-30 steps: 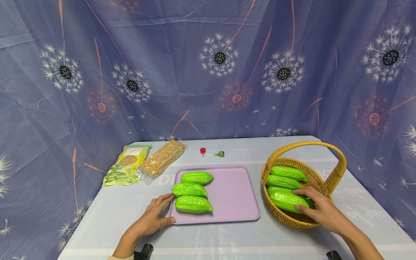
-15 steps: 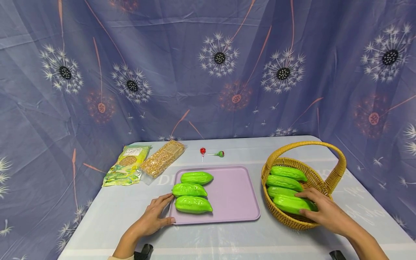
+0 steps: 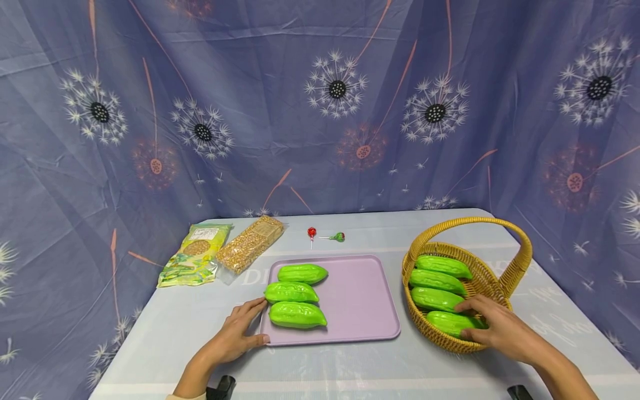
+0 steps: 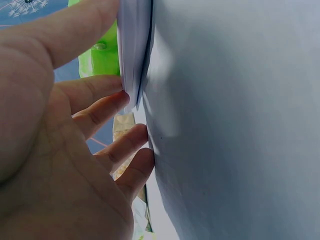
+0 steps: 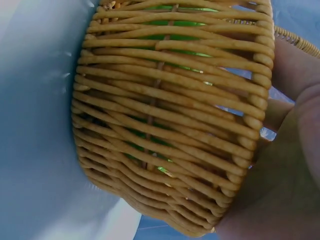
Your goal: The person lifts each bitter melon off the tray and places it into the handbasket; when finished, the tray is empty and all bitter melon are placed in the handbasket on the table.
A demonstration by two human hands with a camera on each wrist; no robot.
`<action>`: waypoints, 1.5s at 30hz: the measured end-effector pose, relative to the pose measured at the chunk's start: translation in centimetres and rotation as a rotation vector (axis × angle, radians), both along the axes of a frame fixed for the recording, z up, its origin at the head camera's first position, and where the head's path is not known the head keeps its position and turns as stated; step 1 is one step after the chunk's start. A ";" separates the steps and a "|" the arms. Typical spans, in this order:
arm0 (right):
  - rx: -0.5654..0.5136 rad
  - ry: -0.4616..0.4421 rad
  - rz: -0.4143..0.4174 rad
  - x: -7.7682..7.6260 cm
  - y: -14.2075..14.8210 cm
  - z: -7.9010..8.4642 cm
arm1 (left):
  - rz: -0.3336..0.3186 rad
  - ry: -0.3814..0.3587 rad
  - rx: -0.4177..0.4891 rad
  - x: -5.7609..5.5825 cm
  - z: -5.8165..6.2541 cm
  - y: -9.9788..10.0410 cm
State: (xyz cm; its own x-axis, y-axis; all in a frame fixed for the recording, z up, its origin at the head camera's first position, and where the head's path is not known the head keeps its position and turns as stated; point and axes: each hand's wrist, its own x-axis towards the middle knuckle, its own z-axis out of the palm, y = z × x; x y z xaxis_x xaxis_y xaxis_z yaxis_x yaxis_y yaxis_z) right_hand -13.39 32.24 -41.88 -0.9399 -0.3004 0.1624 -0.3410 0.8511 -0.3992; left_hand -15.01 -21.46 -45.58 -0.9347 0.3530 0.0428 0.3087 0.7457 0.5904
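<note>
My right hand [image 3: 500,328] reaches into the wicker basket [image 3: 435,339] at the right, fingers and thumb on either side of the right end of the nearest green bitter melon [image 3: 449,322]. Three other bitter melons lie behind it in a row, the closest of them [image 3: 435,299] just beyond my fingertips. In the right wrist view the basket wall [image 5: 165,100] hides most of the fingers. My left hand [image 3: 235,333] rests at the near left corner of the pink tray [image 3: 355,300], fingertips along its rim. Three bitter melons [image 3: 297,315] lie on the tray's left side.
A yellow-green packet [image 3: 197,253] and a clear bag of corn kernels [image 3: 252,244] lie at the back left. Behind the tray are a red lollipop [image 3: 312,231] and a green lollipop [image 3: 340,236]. The basket's tall handle [image 3: 470,221] arches over its opening.
The nearest bitter melon in the basket has moved down and toward the front, off the one behind it, with my right hand at it. The left hand has stayed in place.
</note>
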 end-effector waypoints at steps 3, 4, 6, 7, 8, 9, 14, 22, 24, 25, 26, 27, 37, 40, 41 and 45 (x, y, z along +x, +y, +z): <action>-0.011 -0.008 0.001 0.0 -0.2 0.0 | 0.001 -0.002 -0.001 0.0 -0.1 0.0; -0.017 -0.009 0.005 0.0 -0.3 0.0 | 0.000 -0.002 -0.001 0.0 -0.1 0.0; -0.028 -0.006 0.017 0.0 -0.6 0.1 | 0.000 -0.002 -0.001 0.0 -0.1 0.0; -0.030 -0.005 0.022 0.0 -0.8 0.2 | -0.001 -0.001 -0.001 0.0 -0.1 0.0; -0.031 -0.004 0.023 0.0 -0.9 0.2 | -0.001 -0.002 -0.001 0.0 -0.1 0.0; -0.035 -0.005 0.025 0.1 -1.0 0.3 | 0.000 -0.002 -0.001 0.0 -0.1 0.0; -0.048 -0.017 0.007 0.1 -1.2 0.4 | 0.002 -0.005 -0.001 0.0 -0.1 0.0; -0.043 0.017 -0.001 0.1 -1.2 0.8 | 0.003 0.009 0.003 0.0 0.0 0.0; -0.041 0.013 -0.007 0.1 -1.4 1.0 | 0.002 0.007 0.005 0.0 0.0 0.0; -0.043 0.013 -0.008 0.1 -1.5 1.1 | 0.002 0.005 0.006 0.0 0.0 0.0; -0.044 0.016 -0.008 0.1 -1.7 1.2 | 0.001 0.004 0.008 0.0 0.0 0.0; -0.043 0.026 -0.007 0.2 -1.8 1.3 | 0.001 0.004 0.009 0.0 0.0 0.0; -0.044 0.189 0.045 0.4 -3.9 2.3 | 0.012 0.000 -0.002 0.0 -0.1 0.0; -0.036 0.203 0.051 0.4 -4.7 2.7 | 0.017 -0.001 -0.010 0.0 -0.1 0.1; -0.036 0.211 0.054 0.4 -4.9 2.8 | 0.018 -0.001 -0.011 -0.1 -0.1 0.1; -0.043 0.250 0.088 0.2 -5.9 3.0 | 0.019 -0.001 -0.014 -0.1 -0.1 0.1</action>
State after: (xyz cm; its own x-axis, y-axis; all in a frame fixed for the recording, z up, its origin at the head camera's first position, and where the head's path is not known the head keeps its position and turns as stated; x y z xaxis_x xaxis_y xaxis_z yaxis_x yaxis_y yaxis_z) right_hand -13.21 26.32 -38.89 -0.8395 -0.3668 0.4008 -0.5054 0.7979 -0.3285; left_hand -15.09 -21.37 -45.69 -0.9412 0.3358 0.0374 0.2941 0.7598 0.5798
